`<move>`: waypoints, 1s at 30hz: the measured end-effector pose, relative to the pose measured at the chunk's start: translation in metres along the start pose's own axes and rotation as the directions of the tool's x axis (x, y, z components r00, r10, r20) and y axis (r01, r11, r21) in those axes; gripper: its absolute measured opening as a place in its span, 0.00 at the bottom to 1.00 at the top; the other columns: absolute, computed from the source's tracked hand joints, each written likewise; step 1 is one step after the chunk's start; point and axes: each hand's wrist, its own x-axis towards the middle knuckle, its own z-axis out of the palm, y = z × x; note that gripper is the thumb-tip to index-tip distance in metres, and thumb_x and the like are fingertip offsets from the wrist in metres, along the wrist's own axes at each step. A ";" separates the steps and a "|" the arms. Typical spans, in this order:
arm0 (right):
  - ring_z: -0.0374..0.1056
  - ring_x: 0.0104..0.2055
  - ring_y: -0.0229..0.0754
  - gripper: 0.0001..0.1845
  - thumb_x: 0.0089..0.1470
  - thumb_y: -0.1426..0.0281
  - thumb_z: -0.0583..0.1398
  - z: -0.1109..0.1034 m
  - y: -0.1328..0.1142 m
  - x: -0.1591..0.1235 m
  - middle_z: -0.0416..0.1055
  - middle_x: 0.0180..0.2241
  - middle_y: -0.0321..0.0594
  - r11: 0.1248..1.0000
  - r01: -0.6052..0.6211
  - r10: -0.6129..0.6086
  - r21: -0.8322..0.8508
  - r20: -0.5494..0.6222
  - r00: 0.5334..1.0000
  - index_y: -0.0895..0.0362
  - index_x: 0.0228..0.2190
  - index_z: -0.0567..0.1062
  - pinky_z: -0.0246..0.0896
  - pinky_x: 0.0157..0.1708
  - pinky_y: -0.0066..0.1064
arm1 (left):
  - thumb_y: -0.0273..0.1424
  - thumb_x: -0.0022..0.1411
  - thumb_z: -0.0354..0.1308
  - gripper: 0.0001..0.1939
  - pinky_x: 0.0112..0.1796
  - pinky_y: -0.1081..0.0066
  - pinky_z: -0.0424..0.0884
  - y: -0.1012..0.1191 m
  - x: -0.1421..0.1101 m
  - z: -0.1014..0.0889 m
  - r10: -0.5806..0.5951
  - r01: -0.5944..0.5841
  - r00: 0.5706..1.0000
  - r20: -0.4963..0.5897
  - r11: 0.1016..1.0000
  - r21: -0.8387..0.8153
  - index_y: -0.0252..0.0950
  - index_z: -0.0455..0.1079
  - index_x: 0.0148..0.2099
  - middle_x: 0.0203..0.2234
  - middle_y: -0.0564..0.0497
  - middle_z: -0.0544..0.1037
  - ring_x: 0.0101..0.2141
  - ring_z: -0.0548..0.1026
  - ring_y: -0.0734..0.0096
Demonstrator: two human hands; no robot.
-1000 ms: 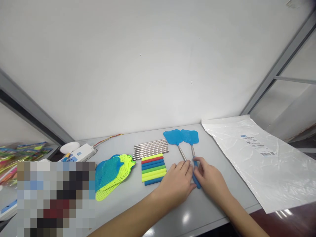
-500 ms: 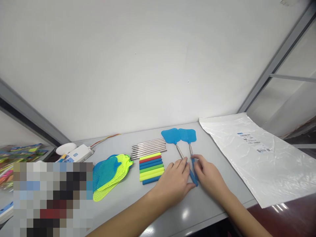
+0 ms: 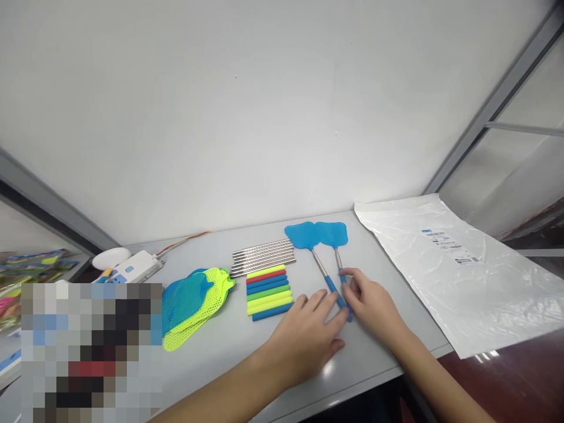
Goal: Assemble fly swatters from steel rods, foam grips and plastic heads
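Left hand (image 3: 308, 335) slid back; swatter handles (image 3: 337, 294) between hands, right hand (image 3: 372, 302) touching.

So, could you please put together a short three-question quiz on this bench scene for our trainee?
1. True or false: both blue fly swatters lie on the grey table.
2. What lies right behind the coloured handle grips? A) steel rods B) plastic bag C) mesh heads
3. Which hand touches the right-hand swatter's handle?

Key
1. True.
2. A.
3. The right hand; the left hand rests by the other handle.
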 end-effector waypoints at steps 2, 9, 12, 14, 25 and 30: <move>0.67 0.25 0.42 0.16 0.60 0.63 0.49 0.000 0.000 0.000 0.67 0.22 0.32 1.000 0.002 -0.002 -0.006 -0.001 1.000 0.53 0.47 0.68 0.52 0.26 0.30 | 0.40 0.68 0.49 0.24 0.51 0.52 0.65 -0.001 0.001 0.001 -0.021 0.021 1.000 -0.003 1.000 0.002 0.40 0.58 0.63 0.60 0.43 0.64 0.59 0.61 0.50; 0.67 0.25 0.42 0.16 0.60 0.64 0.49 -0.001 0.000 0.000 0.67 0.22 0.31 1.000 -0.005 0.005 -0.015 0.001 1.000 0.52 0.47 0.68 0.52 0.25 0.30 | 0.41 0.69 0.46 0.25 0.52 0.49 0.63 -0.002 0.001 0.002 -0.059 0.060 0.998 0.006 0.998 -0.006 0.39 0.55 0.65 0.62 0.42 0.61 0.60 0.59 0.49; 0.67 0.25 0.41 0.15 0.60 0.64 0.49 -0.001 -0.001 -0.001 0.67 0.22 0.31 1.000 -0.010 0.010 -0.016 0.003 1.000 0.53 0.46 0.68 0.51 0.25 0.30 | 0.42 0.69 0.46 0.26 0.52 0.49 0.63 -0.002 0.001 0.002 -0.060 0.060 0.998 0.010 0.998 -0.010 0.38 0.55 0.65 0.63 0.42 0.61 0.60 0.60 0.49; 0.67 0.25 0.42 0.15 0.60 0.64 0.49 0.000 -0.002 -0.001 0.67 0.22 0.31 1.000 -0.016 0.016 -0.023 0.002 1.000 0.53 0.46 0.68 0.51 0.25 0.30 | 0.42 0.69 0.46 0.26 0.52 0.50 0.63 -0.002 0.001 0.003 -0.063 0.063 0.998 0.007 0.998 -0.012 0.38 0.55 0.65 0.63 0.42 0.61 0.60 0.61 0.49; 0.69 0.27 0.44 0.15 0.59 0.66 0.50 0.005 -0.007 0.000 0.70 0.23 0.33 0.990 -0.074 0.076 -0.117 0.006 0.997 0.52 0.47 0.67 0.50 0.26 0.30 | 0.44 0.70 0.45 0.27 0.53 0.48 0.62 -0.001 -0.003 0.007 -0.072 0.072 0.997 0.006 0.996 -0.044 0.38 0.54 0.66 0.64 0.42 0.60 0.60 0.60 0.49; 0.68 0.27 0.44 0.15 0.59 0.66 0.49 0.004 -0.009 0.001 0.70 0.23 0.31 0.988 -0.097 0.102 -0.121 0.030 0.994 0.52 0.46 0.66 0.50 0.26 0.31 | 0.45 0.70 0.44 0.27 0.53 0.47 0.62 -0.001 -0.004 0.005 -0.065 0.066 0.998 0.020 0.996 -0.062 0.38 0.54 0.66 0.63 0.42 0.60 0.60 0.60 0.49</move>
